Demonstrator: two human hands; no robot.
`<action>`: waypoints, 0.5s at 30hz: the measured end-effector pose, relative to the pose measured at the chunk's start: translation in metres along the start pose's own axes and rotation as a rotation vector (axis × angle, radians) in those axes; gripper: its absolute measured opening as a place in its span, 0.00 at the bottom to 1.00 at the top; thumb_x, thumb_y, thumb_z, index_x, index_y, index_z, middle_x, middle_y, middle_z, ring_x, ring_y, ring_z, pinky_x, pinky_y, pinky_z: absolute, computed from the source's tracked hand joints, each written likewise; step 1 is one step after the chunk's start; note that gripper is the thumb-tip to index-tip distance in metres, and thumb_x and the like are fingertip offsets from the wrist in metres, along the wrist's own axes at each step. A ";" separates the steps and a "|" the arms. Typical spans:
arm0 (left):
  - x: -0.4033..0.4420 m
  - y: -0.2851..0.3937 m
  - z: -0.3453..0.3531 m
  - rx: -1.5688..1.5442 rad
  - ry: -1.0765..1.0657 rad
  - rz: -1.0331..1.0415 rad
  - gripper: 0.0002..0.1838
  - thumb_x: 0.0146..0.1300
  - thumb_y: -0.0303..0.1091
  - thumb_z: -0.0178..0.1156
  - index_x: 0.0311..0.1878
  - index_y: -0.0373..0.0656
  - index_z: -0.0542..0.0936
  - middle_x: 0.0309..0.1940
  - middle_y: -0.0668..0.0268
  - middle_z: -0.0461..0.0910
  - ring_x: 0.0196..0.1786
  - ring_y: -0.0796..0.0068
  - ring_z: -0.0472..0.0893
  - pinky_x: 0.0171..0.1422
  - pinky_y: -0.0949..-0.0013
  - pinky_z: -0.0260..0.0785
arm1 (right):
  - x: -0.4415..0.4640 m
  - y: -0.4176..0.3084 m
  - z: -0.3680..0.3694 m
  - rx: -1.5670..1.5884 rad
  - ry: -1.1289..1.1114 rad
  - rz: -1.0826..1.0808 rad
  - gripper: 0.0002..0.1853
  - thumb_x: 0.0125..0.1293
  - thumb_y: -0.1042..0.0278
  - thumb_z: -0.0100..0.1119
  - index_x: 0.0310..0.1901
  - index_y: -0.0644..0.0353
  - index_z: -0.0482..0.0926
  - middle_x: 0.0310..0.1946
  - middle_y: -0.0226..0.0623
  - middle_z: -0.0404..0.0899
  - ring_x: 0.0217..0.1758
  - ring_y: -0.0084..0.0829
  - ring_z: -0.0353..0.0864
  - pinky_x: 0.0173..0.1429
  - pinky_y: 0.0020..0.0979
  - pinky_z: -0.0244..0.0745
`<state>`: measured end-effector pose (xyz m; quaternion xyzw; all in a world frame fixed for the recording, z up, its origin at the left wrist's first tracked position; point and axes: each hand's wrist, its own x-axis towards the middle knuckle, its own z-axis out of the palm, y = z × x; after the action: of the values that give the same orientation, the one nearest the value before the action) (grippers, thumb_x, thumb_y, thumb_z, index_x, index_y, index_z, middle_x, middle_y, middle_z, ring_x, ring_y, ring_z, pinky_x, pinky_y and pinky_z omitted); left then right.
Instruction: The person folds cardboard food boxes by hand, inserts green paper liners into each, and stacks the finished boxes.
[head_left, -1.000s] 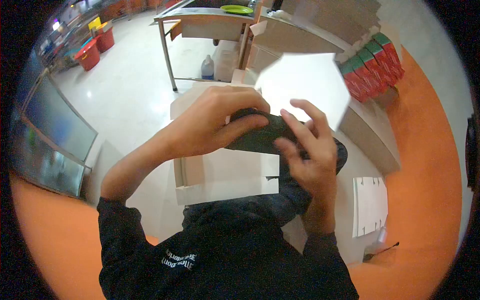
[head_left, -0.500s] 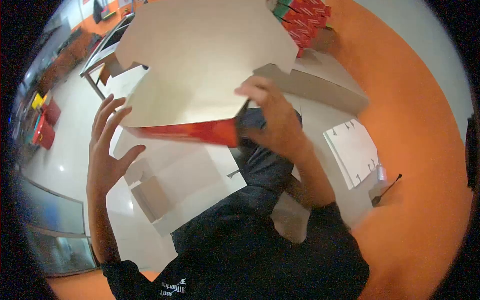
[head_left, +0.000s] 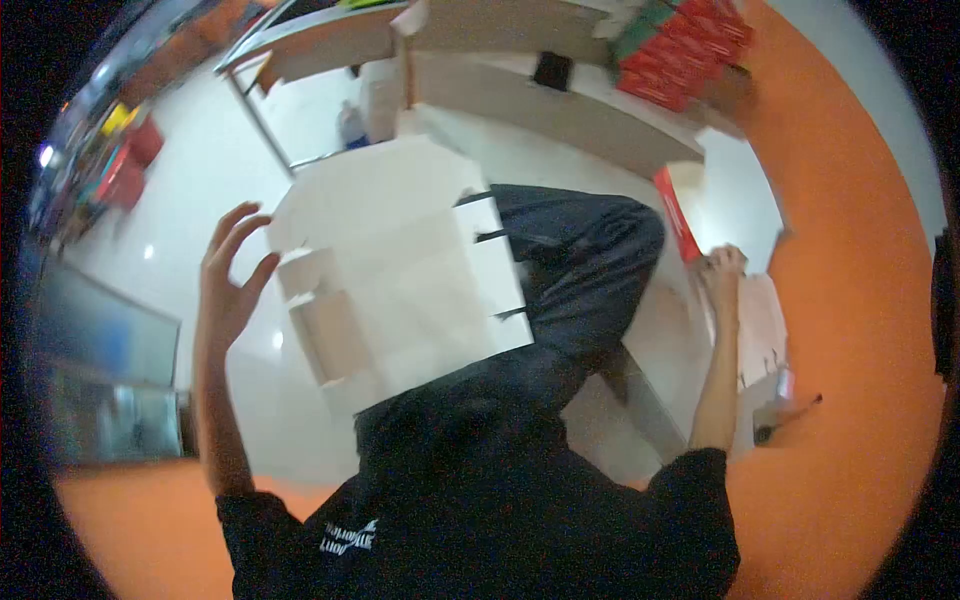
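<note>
now your right grip (head_left: pixel 722 272), clamped on the red-sided box (head_left: pixel 714 212), has swung away, leaving the partly folded cardboard (head_left: pixel 405 275) uncovered beside your spread left grip (head_left: pixel 230 280).

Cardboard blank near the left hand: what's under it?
Dark trousers show at the right and lower edges of the cardboard blank; whatever lies directly beneath it is covered.

No text is clearly legible: white lettering (head_left: pixel 348 537) on the black shirt (head_left: pixel 500 520) and markings on the red boxes (head_left: pixel 682 56) blur.
</note>
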<state>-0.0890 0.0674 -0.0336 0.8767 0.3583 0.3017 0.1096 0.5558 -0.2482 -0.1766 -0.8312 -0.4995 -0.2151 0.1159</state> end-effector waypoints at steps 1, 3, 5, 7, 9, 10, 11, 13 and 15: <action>-0.005 -0.006 0.002 -0.025 0.019 0.015 0.23 0.52 0.21 0.64 0.54 0.42 0.76 0.60 0.58 0.70 0.65 0.61 0.68 0.68 0.60 0.60 | -0.006 0.005 0.013 0.021 -0.099 0.016 0.15 0.53 0.80 0.50 0.44 0.63 0.74 0.50 0.49 0.69 0.58 0.50 0.67 0.62 0.45 0.63; -0.021 -0.010 0.008 -0.104 0.068 -0.070 0.22 0.56 0.25 0.63 0.56 0.42 0.74 0.60 0.58 0.71 0.65 0.63 0.68 0.68 0.58 0.60 | -0.021 0.010 0.039 0.160 -0.065 0.018 0.22 0.51 0.84 0.43 0.49 0.63 0.75 0.56 0.51 0.68 0.62 0.52 0.64 0.67 0.44 0.59; -0.043 -0.005 0.017 -0.199 0.171 -0.245 0.24 0.56 0.31 0.65 0.57 0.40 0.73 0.58 0.57 0.72 0.62 0.62 0.71 0.62 0.59 0.66 | -0.026 -0.004 0.042 0.204 -0.047 0.133 0.26 0.50 0.85 0.43 0.53 0.63 0.75 0.60 0.52 0.66 0.66 0.52 0.60 0.70 0.43 0.55; -0.073 -0.011 0.036 -0.272 0.293 -0.382 0.25 0.59 0.32 0.64 0.58 0.38 0.71 0.55 0.57 0.74 0.60 0.66 0.73 0.58 0.61 0.69 | -0.016 -0.031 0.011 0.269 0.029 0.169 0.21 0.57 0.81 0.47 0.53 0.63 0.75 0.56 0.51 0.71 0.56 0.49 0.71 0.63 0.41 0.65; -0.103 -0.015 0.058 -0.480 0.279 -0.609 0.23 0.60 0.31 0.63 0.57 0.36 0.71 0.50 0.57 0.77 0.54 0.70 0.77 0.52 0.68 0.72 | -0.004 -0.087 -0.026 0.426 0.091 0.383 0.17 0.61 0.77 0.50 0.52 0.63 0.76 0.54 0.49 0.74 0.49 0.47 0.77 0.59 0.40 0.69; -0.110 -0.005 0.061 -0.511 0.221 -0.659 0.21 0.61 0.31 0.62 0.56 0.35 0.71 0.47 0.57 0.77 0.50 0.71 0.79 0.49 0.70 0.73 | 0.002 -0.129 -0.037 0.482 0.210 0.477 0.13 0.64 0.71 0.54 0.49 0.64 0.78 0.48 0.45 0.78 0.40 0.39 0.80 0.50 0.35 0.74; -0.116 0.003 0.064 -0.541 0.160 -0.705 0.20 0.62 0.30 0.62 0.56 0.34 0.71 0.44 0.58 0.78 0.45 0.73 0.80 0.46 0.73 0.74 | 0.008 -0.203 -0.072 0.446 0.228 0.465 0.12 0.63 0.70 0.56 0.47 0.62 0.79 0.44 0.42 0.81 0.42 0.33 0.80 0.47 0.32 0.75; -0.128 -0.002 0.076 -0.605 0.135 -0.718 0.17 0.63 0.28 0.59 0.53 0.32 0.73 0.39 0.59 0.80 0.39 0.74 0.81 0.42 0.74 0.74 | 0.005 -0.283 -0.085 0.646 0.018 0.249 0.15 0.62 0.66 0.60 0.48 0.64 0.78 0.36 0.42 0.82 0.36 0.31 0.81 0.41 0.32 0.76; -0.132 -0.009 0.080 -0.697 0.085 -0.750 0.14 0.63 0.27 0.59 0.51 0.31 0.74 0.37 0.60 0.81 0.39 0.75 0.81 0.42 0.74 0.74 | -0.009 -0.322 -0.023 0.979 -0.262 0.168 0.17 0.58 0.68 0.64 0.49 0.62 0.77 0.32 0.42 0.82 0.32 0.30 0.81 0.37 0.30 0.75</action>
<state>-0.1194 -0.0160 -0.1600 0.5862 0.5306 0.3786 0.4811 0.2635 -0.1122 -0.1682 -0.7367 -0.4833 0.1600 0.4450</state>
